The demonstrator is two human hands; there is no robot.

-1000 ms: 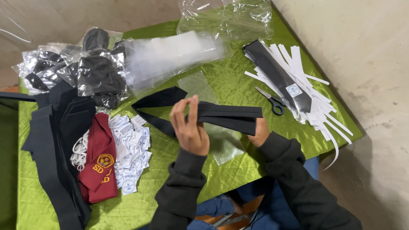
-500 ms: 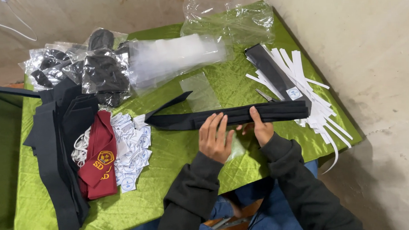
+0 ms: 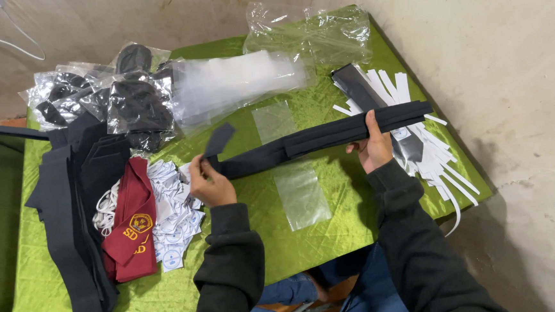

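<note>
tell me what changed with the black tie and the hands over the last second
The black tie went from folded and angled between close-set hands to stretched long across the green cloth. The left hand moved left to pinch its narrow end; the right hand moved right and grips the wide end by the white strips. The dark tie pile, maroon tie and plastic bags stayed put.

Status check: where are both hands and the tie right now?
Left hand and right hand grip folded black fabric necktie by its ends. Stretched over green tablecloth. Nothing obstructing.
</note>
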